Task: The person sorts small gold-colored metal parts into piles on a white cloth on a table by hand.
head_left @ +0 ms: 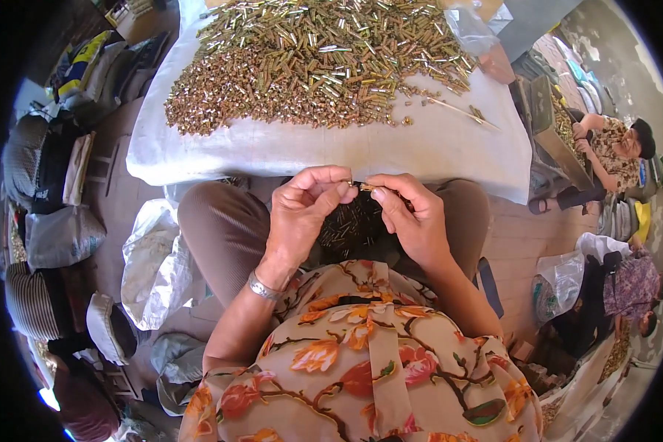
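In front of my lap, my left hand (304,208) pinches a tiny part between thumb and fingertips; what it is cannot be made out. My right hand (414,215), thumb and forefinger closed, grips a short brass-coloured metal piece (367,187). The fingertips of both hands almost meet there. Below them, a dark container or cloth (350,225) between my knees holds many slim metal pieces. Just beyond my hands, a white-covered table (287,151) carries a pile of longer brass-coloured metal pins (361,55) and a heap of short metal pieces (221,96).
A thin stick (460,113) lies at the table's right side, near a clear plastic bag (470,28). White plastic sacks (155,258) stand on the floor to my left. At right, a person (615,151) sits by a wooden box (556,136); other people sit further around.
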